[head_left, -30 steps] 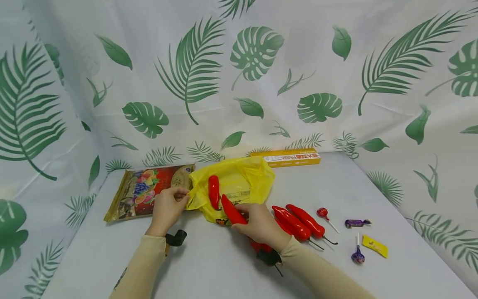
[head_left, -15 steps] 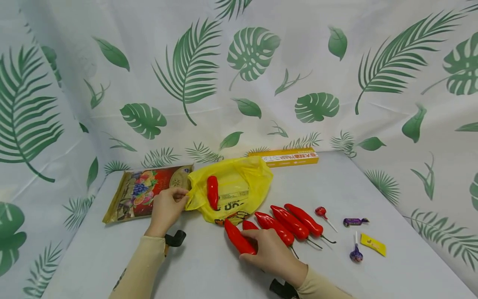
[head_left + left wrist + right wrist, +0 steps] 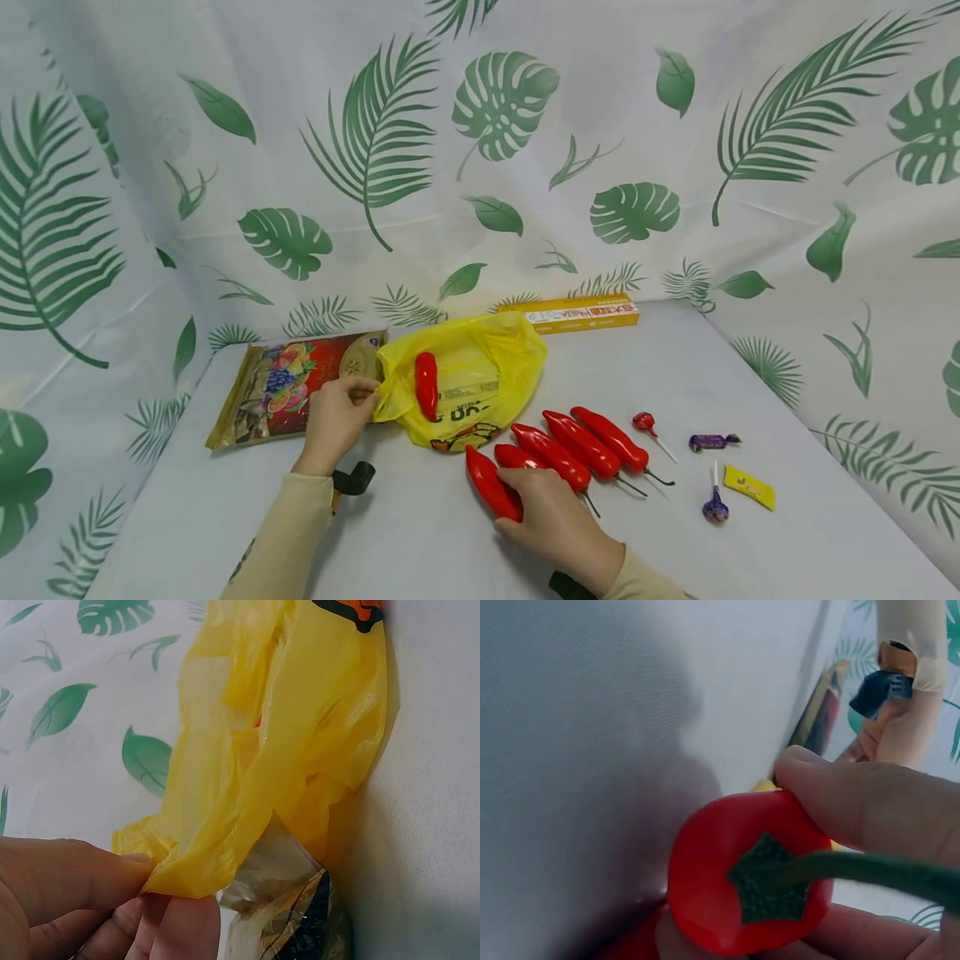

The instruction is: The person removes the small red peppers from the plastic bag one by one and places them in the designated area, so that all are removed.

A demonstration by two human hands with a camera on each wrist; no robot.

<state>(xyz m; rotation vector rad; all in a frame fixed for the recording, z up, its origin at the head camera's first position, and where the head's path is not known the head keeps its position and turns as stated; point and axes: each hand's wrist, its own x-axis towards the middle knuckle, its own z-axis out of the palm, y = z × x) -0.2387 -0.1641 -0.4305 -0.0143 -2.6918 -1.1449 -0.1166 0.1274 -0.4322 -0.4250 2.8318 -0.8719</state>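
Observation:
My left hand pinches the left edge of a yellow plastic bag between thumb and fingers; the left wrist view shows the bag's film bunched there. The bag's mouth gapes toward me, with one red chili pepper lying inside. My right hand grips another red chili pepper in front of the bag. In the right wrist view, thumb and fingers hold this pepper, its green stem end facing the camera. Several more red chili peppers lie in a slanted row beside it, one partly hidden by my right hand.
A red and gold packet lies left of the bag. Behind stands a long orange pasta box. At right are a red lollipop, a purple lollipop, a purple-wrapped candy and a yellow packet.
My right hand has drawn back from the bag's mouth toward the front right, with the chili pepper in its grip, close to the row of peppers. My left hand stays at the bag's edge.

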